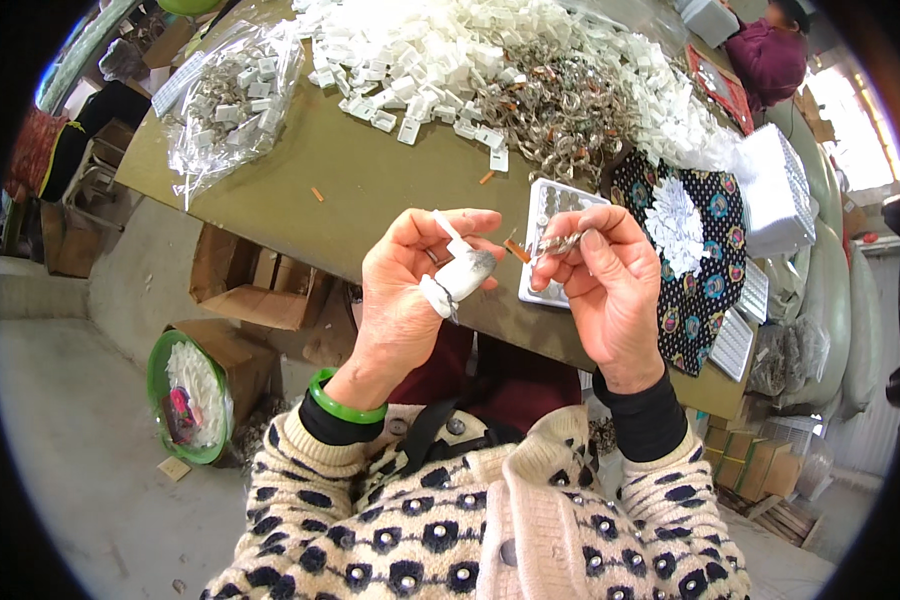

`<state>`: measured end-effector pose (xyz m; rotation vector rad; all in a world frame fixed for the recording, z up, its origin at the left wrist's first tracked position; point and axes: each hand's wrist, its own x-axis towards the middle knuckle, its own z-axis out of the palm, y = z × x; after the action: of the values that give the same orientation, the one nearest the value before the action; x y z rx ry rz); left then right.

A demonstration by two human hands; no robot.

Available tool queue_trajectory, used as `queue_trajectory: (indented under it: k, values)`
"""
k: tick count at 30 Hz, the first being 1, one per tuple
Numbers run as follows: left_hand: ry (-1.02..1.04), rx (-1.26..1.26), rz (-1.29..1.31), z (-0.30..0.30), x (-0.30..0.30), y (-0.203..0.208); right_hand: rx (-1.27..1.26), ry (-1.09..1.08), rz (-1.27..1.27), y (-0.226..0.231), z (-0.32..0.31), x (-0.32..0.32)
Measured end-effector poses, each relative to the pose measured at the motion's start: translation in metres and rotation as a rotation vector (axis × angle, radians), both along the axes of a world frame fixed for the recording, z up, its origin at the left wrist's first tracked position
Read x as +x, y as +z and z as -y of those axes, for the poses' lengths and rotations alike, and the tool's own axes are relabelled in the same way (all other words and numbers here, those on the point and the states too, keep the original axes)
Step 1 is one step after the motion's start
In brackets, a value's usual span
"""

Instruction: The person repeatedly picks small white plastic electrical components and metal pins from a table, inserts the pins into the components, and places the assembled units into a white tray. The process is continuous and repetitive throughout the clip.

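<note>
My left hand [410,270] is closed, its thumb seemingly wrapped in a white cover [460,280] with a grey-smudged end. Between that thumb and the fingers sits a narrow white plastic piece [452,232]. Just to the right, my right hand [610,275] pinches a small bundle of silvery wire [558,244]. An orange-brown tab [516,250] on thin leads sticks out of it toward my left hand, apart from the white piece. Partly behind my right hand lies a white compartment tray [538,205] with small round parts in it.
White plastic housings [410,60] are heaped at the table's far side, beside a pile of tangled wire parts [560,115]. A clear bag of parts [235,110] lies at left. White strips [675,230] rest on patterned cloth [635,185] at right. A green basin [160,385] stands below left.
</note>
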<state>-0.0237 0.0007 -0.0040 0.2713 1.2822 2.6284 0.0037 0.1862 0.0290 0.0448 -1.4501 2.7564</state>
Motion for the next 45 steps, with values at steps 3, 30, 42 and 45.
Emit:
queue_trajectory:
  k: [3, 30, 42, 45]
  values:
    - [-0.038, -0.091, 0.012, -0.006, 0.007, 0.003, 0.047, 0.021, 0.008, -0.001, 0.002, 0.015]
    - [-0.099, -0.1, 0.11, -0.015, 0.042, 0.005, 1.243, -0.189, -0.569, -0.012, -0.001, 0.047]
    - [-0.116, -0.019, 0.144, -0.013, 0.045, 0.001, 0.974, -0.229, -0.262, -0.021, 0.006, 0.063]
    - [-0.284, 0.2, 0.205, -0.007, 0.04, 0.0, 0.847, -0.211, -0.15, -0.022, 0.008, 0.064]
